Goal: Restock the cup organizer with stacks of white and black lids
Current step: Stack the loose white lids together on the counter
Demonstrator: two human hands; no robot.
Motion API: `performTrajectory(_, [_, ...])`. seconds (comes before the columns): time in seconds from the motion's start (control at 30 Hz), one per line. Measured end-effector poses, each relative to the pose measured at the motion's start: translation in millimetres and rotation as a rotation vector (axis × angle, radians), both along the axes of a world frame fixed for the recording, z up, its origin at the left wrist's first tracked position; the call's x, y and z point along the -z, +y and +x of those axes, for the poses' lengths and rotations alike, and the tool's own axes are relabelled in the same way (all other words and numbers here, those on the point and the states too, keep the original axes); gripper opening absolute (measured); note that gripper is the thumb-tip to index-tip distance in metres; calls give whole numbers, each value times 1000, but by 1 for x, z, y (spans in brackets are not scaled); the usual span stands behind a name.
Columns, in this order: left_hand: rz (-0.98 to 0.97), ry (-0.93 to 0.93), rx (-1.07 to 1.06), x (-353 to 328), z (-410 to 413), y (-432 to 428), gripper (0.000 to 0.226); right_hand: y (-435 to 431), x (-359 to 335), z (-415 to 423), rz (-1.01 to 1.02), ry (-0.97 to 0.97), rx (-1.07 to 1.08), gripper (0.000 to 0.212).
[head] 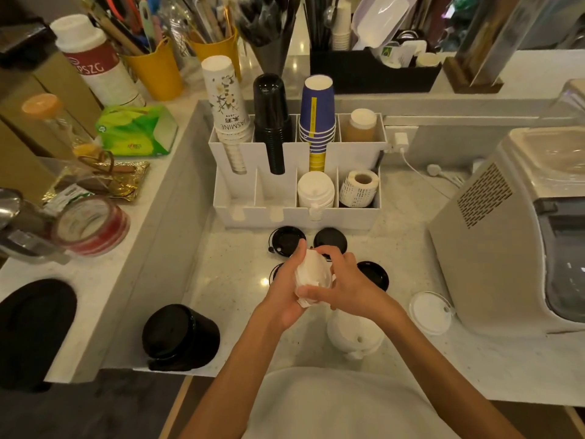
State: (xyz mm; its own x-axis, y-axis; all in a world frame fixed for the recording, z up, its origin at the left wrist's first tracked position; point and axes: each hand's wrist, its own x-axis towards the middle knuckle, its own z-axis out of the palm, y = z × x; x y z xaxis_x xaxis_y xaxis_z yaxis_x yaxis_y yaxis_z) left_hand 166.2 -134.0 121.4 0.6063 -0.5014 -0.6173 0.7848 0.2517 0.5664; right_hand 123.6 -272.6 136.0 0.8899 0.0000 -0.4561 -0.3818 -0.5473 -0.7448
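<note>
A small stack of white lids (311, 275) is held between both hands above the counter. My left hand (285, 289) cups it from the left and below; my right hand (342, 282) grips it from the right and on top. The white cup organizer (240, 213) stands just beyond, with white lids (315, 188) in its third front slot; the two left front slots look empty. Loose black lids (286, 240) (330, 239) (375, 274) lie around my hands. A black lid stack (179, 337) lies on its side at the left, another white lid stack (356, 335) below my right wrist.
Three cup stacks (272, 122) fill the organizer's back row, beside a bottle (361, 125) and a label roll (359, 188). A single white lid (430, 312) lies by the grey machine (493, 236) at right. A raised ledge with tape (91, 226), tissues and jars borders the left.
</note>
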Motion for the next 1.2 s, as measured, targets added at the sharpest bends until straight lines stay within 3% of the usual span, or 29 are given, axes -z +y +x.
performTrajectory(0.1, [-17,0,30,-2,1,-5,51,-7,0,-2,78,-8,44,88])
performTrajectory(0.23, [-56,22,28,-6,0,-20,53,-11,1,-5,10,-28,115,84])
performTrajectory(0.4, [-166,181,-66,6,7,-27,39,-41,-6,-6,163,-47,191,56])
performTrajectory(0.5, [-210,191,-118,15,12,-29,29,-86,18,-25,-123,-73,375,47])
performTrajectory(0.6, [-218,195,-129,18,14,-28,28,-133,58,-57,-549,208,276,61])
performTrajectory(0.7, [-214,238,-153,20,15,-27,22,-150,98,-86,-629,400,111,85])
performTrajectory(0.77, [-210,255,-156,21,15,-26,24,-150,115,-100,-675,348,79,93])
performTrajectory(0.87, [-206,258,-158,22,15,-24,26,-158,124,-103,-699,238,166,87])
performTrajectory(1.03, [-155,244,-170,22,14,-18,35,-156,117,-87,-694,266,155,82])
performTrajectory(1.2, [-167,199,-249,11,21,-17,57,-156,75,-71,-534,219,249,93])
